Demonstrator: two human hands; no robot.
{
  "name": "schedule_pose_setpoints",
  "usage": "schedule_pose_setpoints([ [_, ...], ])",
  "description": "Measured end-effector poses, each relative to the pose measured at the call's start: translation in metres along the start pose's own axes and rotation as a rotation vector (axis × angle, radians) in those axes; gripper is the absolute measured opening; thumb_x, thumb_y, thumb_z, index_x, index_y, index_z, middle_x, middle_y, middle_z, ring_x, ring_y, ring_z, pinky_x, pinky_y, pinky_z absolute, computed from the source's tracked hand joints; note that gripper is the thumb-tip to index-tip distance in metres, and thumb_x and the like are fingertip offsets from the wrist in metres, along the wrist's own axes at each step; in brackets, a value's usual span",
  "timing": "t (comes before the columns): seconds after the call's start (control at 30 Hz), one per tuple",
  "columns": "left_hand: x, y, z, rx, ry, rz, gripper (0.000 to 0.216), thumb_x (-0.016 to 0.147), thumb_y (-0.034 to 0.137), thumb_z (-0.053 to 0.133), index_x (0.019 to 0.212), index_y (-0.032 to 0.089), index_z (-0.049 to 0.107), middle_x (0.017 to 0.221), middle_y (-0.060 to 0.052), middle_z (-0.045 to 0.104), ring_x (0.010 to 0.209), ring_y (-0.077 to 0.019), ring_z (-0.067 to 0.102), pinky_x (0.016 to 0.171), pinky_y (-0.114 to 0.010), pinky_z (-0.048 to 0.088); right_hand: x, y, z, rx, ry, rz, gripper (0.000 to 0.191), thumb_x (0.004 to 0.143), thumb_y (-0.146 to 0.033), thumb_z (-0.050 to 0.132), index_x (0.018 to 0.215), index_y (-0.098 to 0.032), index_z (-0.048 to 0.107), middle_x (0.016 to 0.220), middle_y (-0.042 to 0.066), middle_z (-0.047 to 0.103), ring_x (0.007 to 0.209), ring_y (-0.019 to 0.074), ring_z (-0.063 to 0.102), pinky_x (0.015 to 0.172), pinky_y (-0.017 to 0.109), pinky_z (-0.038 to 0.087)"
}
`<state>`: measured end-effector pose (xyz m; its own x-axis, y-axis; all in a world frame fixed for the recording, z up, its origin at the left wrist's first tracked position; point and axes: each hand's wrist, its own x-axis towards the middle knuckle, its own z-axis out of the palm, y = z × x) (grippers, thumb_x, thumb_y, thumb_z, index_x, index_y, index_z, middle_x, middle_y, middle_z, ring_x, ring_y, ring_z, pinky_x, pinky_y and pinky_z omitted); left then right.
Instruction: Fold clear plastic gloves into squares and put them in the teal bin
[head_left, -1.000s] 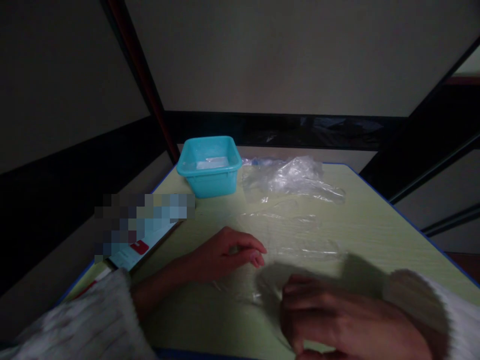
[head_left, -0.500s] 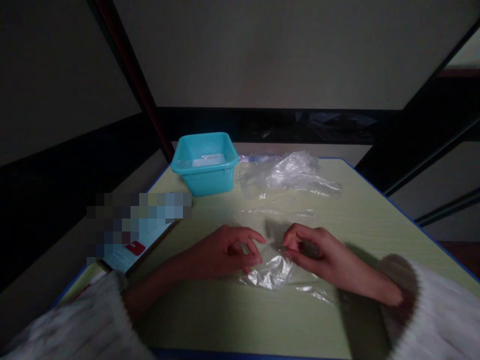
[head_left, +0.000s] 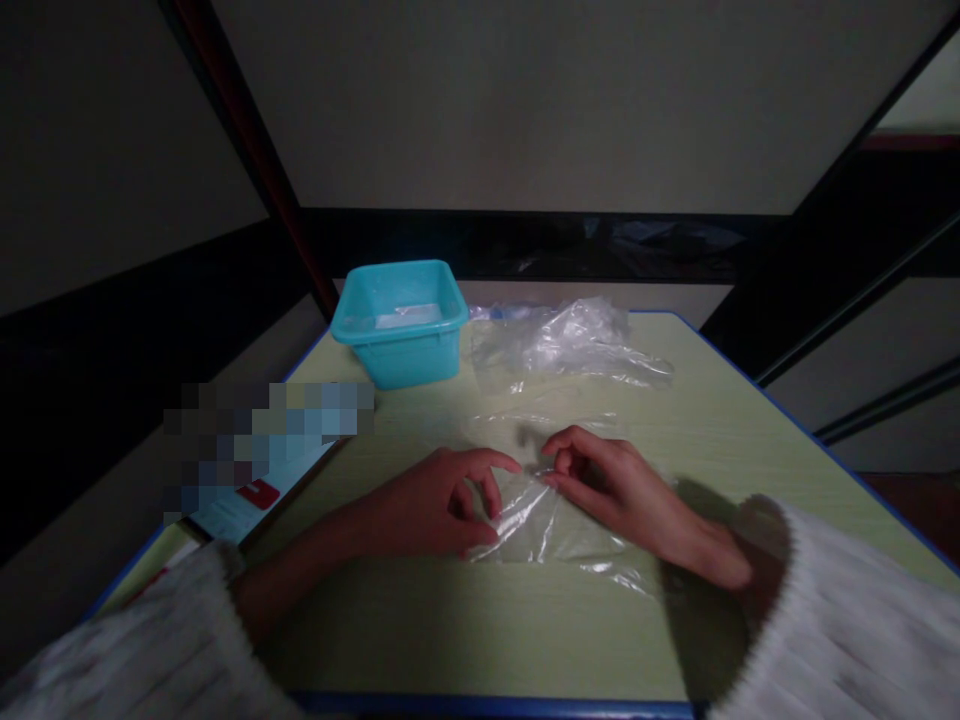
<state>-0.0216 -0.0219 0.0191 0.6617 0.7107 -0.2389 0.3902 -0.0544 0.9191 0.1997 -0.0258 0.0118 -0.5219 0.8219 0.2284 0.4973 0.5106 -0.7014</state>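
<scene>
We pinch clear plastic film [head_left: 536, 530] over the worktop [head_left: 480, 640] with our right grip [head_left: 619, 490]; our left grip [head_left: 420, 505] stands apart at its edge.

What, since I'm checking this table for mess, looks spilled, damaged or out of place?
Nothing spilled or broken stands out. The plastic pile beside the basin is crumpled, and the clear plastic between the left hand and right hand is creased, though thin plastic often is.

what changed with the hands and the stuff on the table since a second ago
The right hand has moved forward, away from the person, and appears to pinch the clear plastic film, now creased between the hands. The left hand, turquoise basin and crumpled clear plastic stayed about where they were.
</scene>
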Motion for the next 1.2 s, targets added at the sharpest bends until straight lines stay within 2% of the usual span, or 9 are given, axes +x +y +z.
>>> schedule_pose_setpoints([
  [0.2,-0.002,-0.001,0.001,0.246,0.072,0.094,0.057,0.065,0.017,0.068,0.119,0.02,0.048,0.089,0.001,0.058,0.053,-0.0069,0.049,0.046,-0.017,0.04,-0.002,-0.005,-0.002,-0.188,0.061,-0.144,0.01,0.085,-0.025,0.052,0.089,-0.015,0.052,0.076,0.003,0.056,0.068,0.0152,0.052,0.059,0.027,0.043],
  [0.33,-0.005,-0.001,0.002,0.516,0.207,0.408,0.042,0.072,0.021,0.064,0.113,0.016,0.053,0.106,-0.006,0.054,0.091,-0.0181,0.054,0.079,-0.029,0.046,-0.005,-0.009,-0.002,-0.308,0.05,-0.309,0.013,0.088,-0.023,0.045,0.088,-0.014,0.055,0.083,0.007,0.056,0.079,0.019,0.051,0.068,0.033,0.043],
  [0.43,-0.007,0.0,0.004,0.663,0.143,0.572,0.029,0.083,0.024,0.052,0.109,0.012,0.056,0.116,-0.011,0.054,0.109,-0.0213,0.049,0.095,-0.033,0.037,-0.007,-0.01,-0.002,-0.374,0.027,-0.323,0.016,0.089,-0.02,0.042,0.083,-0.014,0.056,0.08,0.007,0.056,0.077,0.0195,0.051,0.068,0.035,0.042],
  [0.5,-0.008,0.001,0.005,0.789,0.034,0.621,0.032,0.089,0.025,0.044,0.116,0.011,0.053,0.13,-0.013,0.048,0.12,-0.0225,0.041,0.103,-0.035,0.03,-0.008,-0.009,-0.003,-0.386,0.042,-0.31,0.017,0.089,-0.018,0.041,0.082,-0.014,0.056,0.079,0.008,0.056,0.076,0.0199,0.051,0.067,0.036,0.043],
  [0.67,-0.005,-0.001,0.008,0.96,-0.195,0.565,0.048,0.092,0.031,0.039,0.137,0.017,0.03,0.146,-0.006,0.026,0.136,-0.0215,0.017,0.11,-0.04,0.013,-0.006,-0.005,-0.005,-0.379,0.089,-0.297,0.016,0.086,-0.014,0.039,0.083,-0.014,0.054,0.079,0.008,0.056,0.075,0.0197,0.05,0.067,0.036,0.043],
  [0.87,-0.005,-0.001,0.009,0.924,-0.218,0.537,0.054,0.092,0.039,0.037,0.14,0.017,0.024,0.147,-0.007,0.022,0.136,-0.0223,0.016,0.111,-0.041,0.012,-0.004,-0.003,-0.008,-0.397,0.106,-0.293,0.015,0.086,-0.013,0.039,0.085,-0.014,0.054,0.079,0.008,0.057,0.074,0.0196,0.051,0.066,0.035,0.043],
  [1.0,-0.008,0.002,-0.006,0.877,-0.133,0.559,0.053,0.094,0.034,0.031,0.142,0.016,0.018,0.148,-0.008,0.019,0.136,-0.0207,0.014,0.111,-0.04,0.01,-0.004,-0.002,-0.011,-0.423,0.091,-0.282,0.017,0.087,-0.015,0.039,0.085,-0.013,0.056,0.079,0.009,0.058,0.074,0.0202,0.052,0.066,0.036,0.043],
  [1.07,-0.009,0.001,-0.015,0.879,-0.068,0.518,0.051,0.095,0.03,0.03,0.142,0.019,0.016,0.149,-0.005,0.017,0.136,-0.0186,0.013,0.111,-0.038,0.008,-0.004,-0.003,-0.013,-0.425,0.024,-0.314,0.02,0.088,-0.015,0.038,0.085,-0.013,0.058,0.08,0.01,0.059,0.076,0.0202,0.053,0.068,0.037,0.043],
  [1.2,-0.009,-0.007,-0.025,0.918,-0.039,0.445,0.058,0.093,0.04,0.035,0.142,0.019,0.014,0.15,-0.006,0.012,0.137,-0.0188,0.01,0.111,-0.038,0.006,-0.006,-0.009,-0.015,-0.373,-0.28,-0.551,0.026,0.092,-0.021,0.037,0.1,-0.012,0.06,0.098,0.011,0.064,0.09,0.0203,0.055,0.08,0.037,0.044],
])
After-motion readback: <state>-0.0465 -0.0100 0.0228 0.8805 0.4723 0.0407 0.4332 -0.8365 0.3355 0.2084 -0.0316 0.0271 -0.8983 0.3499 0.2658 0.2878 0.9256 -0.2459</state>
